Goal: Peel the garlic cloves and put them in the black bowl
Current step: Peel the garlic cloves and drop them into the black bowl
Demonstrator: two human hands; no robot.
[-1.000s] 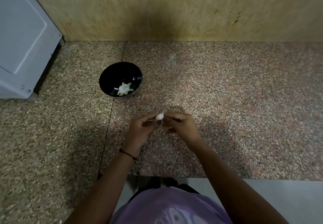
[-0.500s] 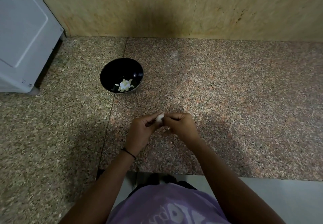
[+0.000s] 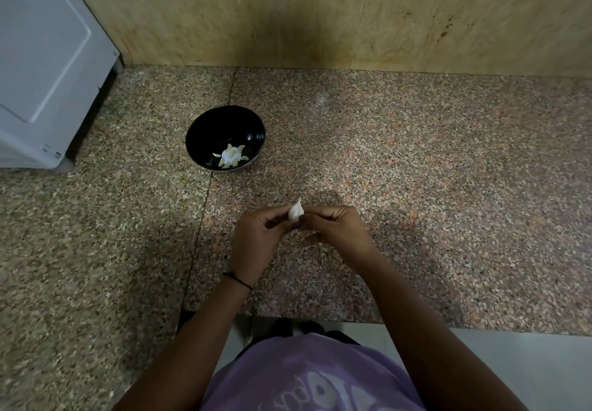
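Note:
A small white garlic clove [image 3: 295, 210] with a pointed tip is pinched between the fingertips of both hands above the granite counter. My left hand [image 3: 256, 241] grips it from the left and my right hand [image 3: 336, 229] from the right, thumbs pressed on its skin. The black bowl [image 3: 205, 128] stands on the counter up and to the left of my hands, well apart from them. Several pale peeled cloves [image 3: 231, 156] lie at its bottom.
A grey appliance [image 3: 45, 67] stands at the far left against the beige wall [image 3: 320, 10]. The speckled granite counter [image 3: 448, 170] stretches right of my hands; its front edge [image 3: 416, 325] runs just below my forearms.
The clove has turned so more of it and its pointed tip stick up above my fingers. Both hands stay together at the same spot; the view has shifted slightly.

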